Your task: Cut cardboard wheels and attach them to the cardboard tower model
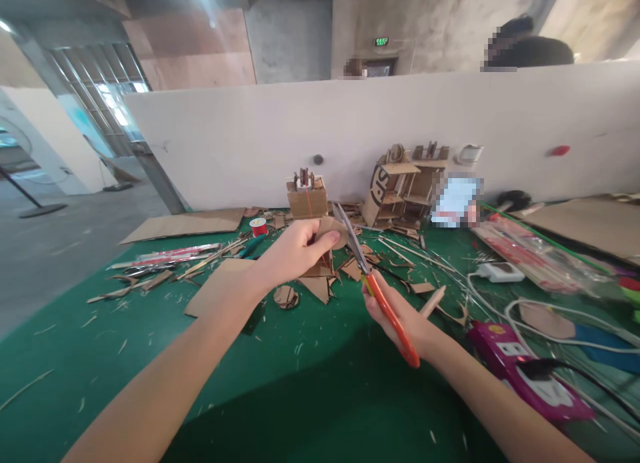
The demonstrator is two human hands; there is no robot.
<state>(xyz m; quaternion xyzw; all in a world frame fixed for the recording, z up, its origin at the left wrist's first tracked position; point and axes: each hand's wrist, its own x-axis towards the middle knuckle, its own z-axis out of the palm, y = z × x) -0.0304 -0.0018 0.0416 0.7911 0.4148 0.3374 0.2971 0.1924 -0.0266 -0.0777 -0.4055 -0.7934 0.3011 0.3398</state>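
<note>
My left hand (pixel 305 246) pinches a small rounded piece of cardboard (pixel 327 228) between thumb and fingers, above the middle of the table. Close to its right edge are the blades of a pair of scissors (pixel 357 246) with orange handles. Around those handles my right hand (pixel 393 309) is closed; some of its fingers are hidden. Whether the blades touch the cardboard I cannot tell. Below my left hand a cardboard disc (pixel 286 297) lies on the green table (pixel 280 383), beside torn cardboard scraps (pixel 315 288).
Cardboard models, a small box (pixel 307 203) and a shelf (pixel 395 193), stand by the white partition (pixel 250 143). A red thread spool (pixel 259 227) sits to the left. On the right are a purple power strip (pixel 530 376), cables and plastic-wrapped sticks (pixel 540 253).
</note>
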